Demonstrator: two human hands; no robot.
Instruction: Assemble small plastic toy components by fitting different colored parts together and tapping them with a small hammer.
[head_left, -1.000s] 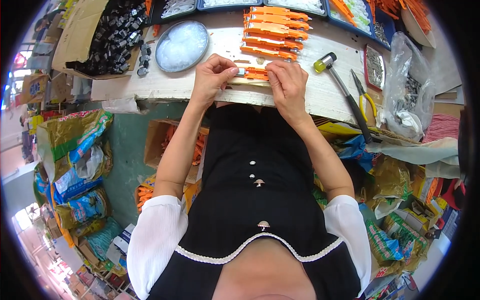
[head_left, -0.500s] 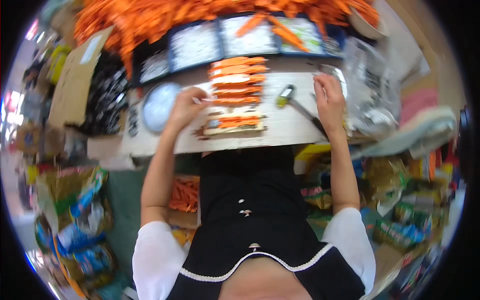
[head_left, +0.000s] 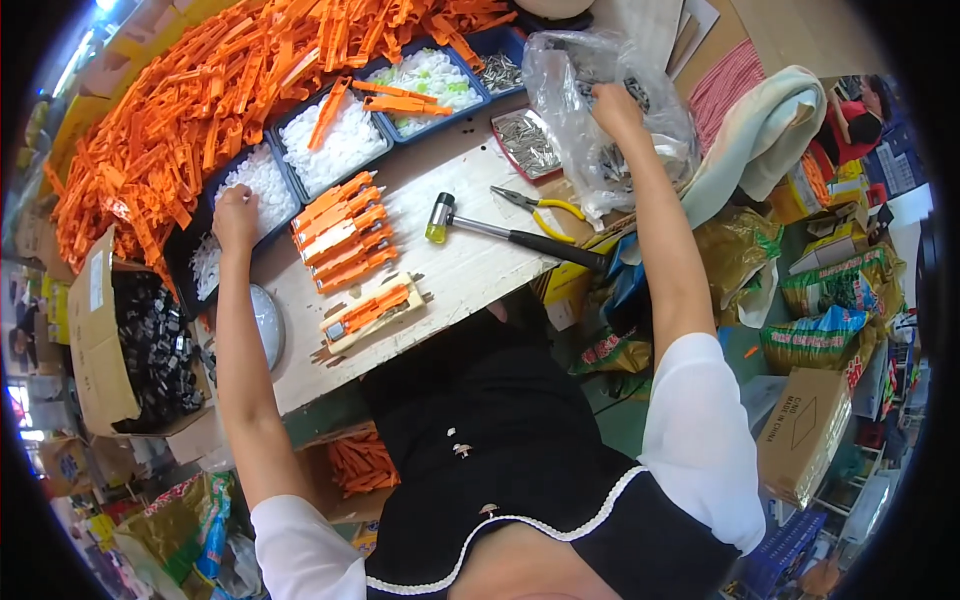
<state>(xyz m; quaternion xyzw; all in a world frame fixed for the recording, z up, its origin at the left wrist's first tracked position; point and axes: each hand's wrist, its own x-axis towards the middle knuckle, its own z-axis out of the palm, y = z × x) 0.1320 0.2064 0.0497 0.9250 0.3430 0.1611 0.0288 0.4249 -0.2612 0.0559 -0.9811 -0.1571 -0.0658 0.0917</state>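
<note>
My left hand (head_left: 237, 215) is at the back left, its fingers pinched together over a dark blue bin of small white plastic parts (head_left: 264, 182); whatever they hold is too small to make out. My right hand (head_left: 617, 112) reaches into a clear plastic bag (head_left: 560, 85) of small metal parts, fingers curled and tips partly hidden. Between my arms, a row of orange plastic pieces (head_left: 345, 232) lies on the pale worktop (head_left: 440, 255). Nearer me, one orange piece (head_left: 370, 309) sits in a cream-coloured holder (head_left: 345, 342).
A hammer (head_left: 480, 228) with a black handle and yellow-handled pliers (head_left: 540, 205) lie right of the row. A red tray of metal pins (head_left: 527, 143) sits behind. Orange pieces (head_left: 230, 90) heap along the back. A carton of black parts (head_left: 160, 340) stands left.
My view has turned and the worktop now appears slanted. My left hand has moved from beside the row to the white-parts bin; my right hand has gone from the worktop into the plastic bag.
</note>
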